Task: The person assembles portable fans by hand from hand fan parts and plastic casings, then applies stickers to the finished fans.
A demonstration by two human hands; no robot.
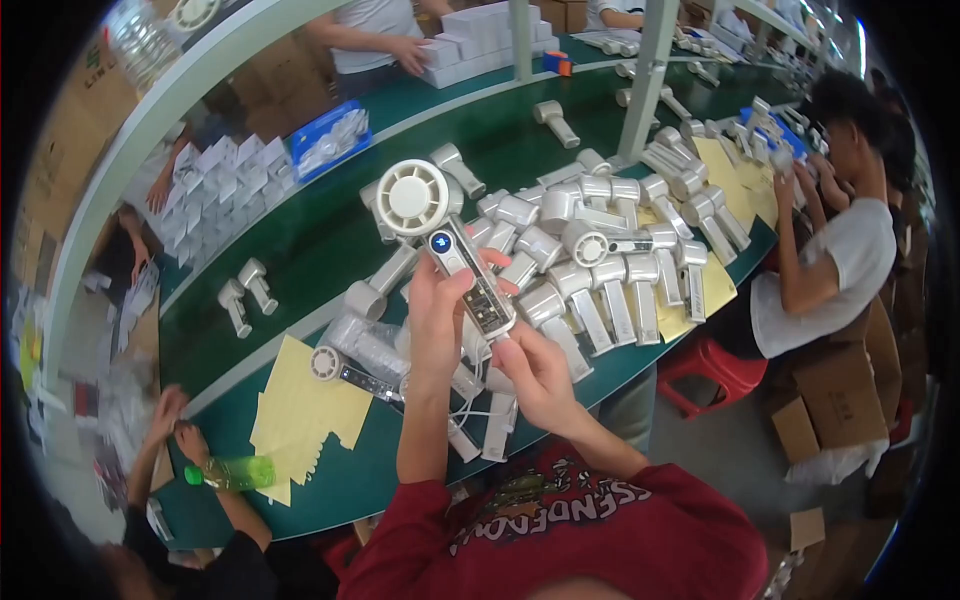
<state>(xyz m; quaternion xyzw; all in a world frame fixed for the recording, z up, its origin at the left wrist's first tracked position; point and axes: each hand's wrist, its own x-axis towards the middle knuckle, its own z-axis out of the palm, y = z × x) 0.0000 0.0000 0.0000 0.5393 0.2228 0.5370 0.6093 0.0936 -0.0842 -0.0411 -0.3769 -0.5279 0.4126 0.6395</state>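
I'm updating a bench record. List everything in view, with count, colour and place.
Held fan: one, white, centre
Other fans: dozens, pale, mostly right
Bench: one, green, beneath fans
Cable: at least one, white, below held fan
Sheets: several, yellow, on bench
Bottles: two, green and clear, left
Boxes: many, white, far side
Trays: at least two, blue, farther off
Cartons: several, brown, both sides
Stool: one, red, right
Frame: one, pale, overhead
People: several, mixed clothing, around
Shirt: one, maroon, lower edge
Left hand: one, bare, gripping fan
Right hand: one, bare, at fan's end
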